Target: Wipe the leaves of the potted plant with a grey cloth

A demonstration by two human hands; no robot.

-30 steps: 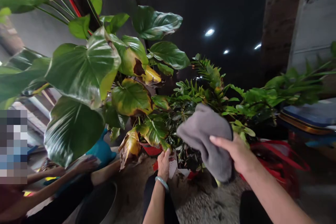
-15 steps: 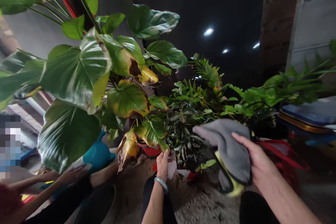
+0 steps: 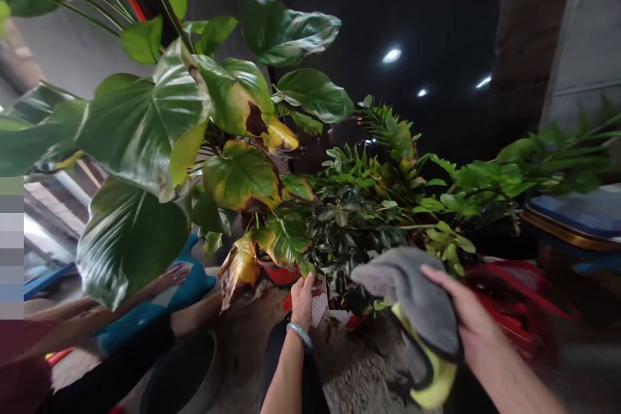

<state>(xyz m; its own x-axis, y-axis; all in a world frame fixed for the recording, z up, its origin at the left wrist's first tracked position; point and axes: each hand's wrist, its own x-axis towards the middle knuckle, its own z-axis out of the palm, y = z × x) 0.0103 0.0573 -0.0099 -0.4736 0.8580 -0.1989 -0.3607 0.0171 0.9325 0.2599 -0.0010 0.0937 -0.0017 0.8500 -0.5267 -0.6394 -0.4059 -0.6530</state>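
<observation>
My left hand (image 3: pixel 301 305), with a pale bangle at the wrist, is closed in a pinch on the lower tip of a green leaf (image 3: pixel 290 240) with yellowed edges. The leaf hangs low on a large broad-leaved plant (image 3: pixel 145 110). To the right, my right hand (image 3: pixel 469 318) grips a grey cloth (image 3: pixel 410 278) with a yellow underside and dark edging. The cloth drapes down in folds in front of a small dark-leaved plant (image 3: pixel 339 233). A brown, withered leaf (image 3: pixel 239 268) droops just left of my left hand.
On the left, another person's hand (image 3: pixel 172 276) lies on a blue object (image 3: pixel 200 283) above a dark bucket (image 3: pixel 182 372). A red basket (image 3: pixel 526 288) and a blue-topped box (image 3: pixel 577 210) stand at the right. A glossy dark panel (image 3: pixel 436 26) rises behind the plants.
My right hand and the cloth have dropped lower, and more yellow underside shows. My left hand keeps its hold on the leaf. The other person's hand has moved right onto the blue object.
</observation>
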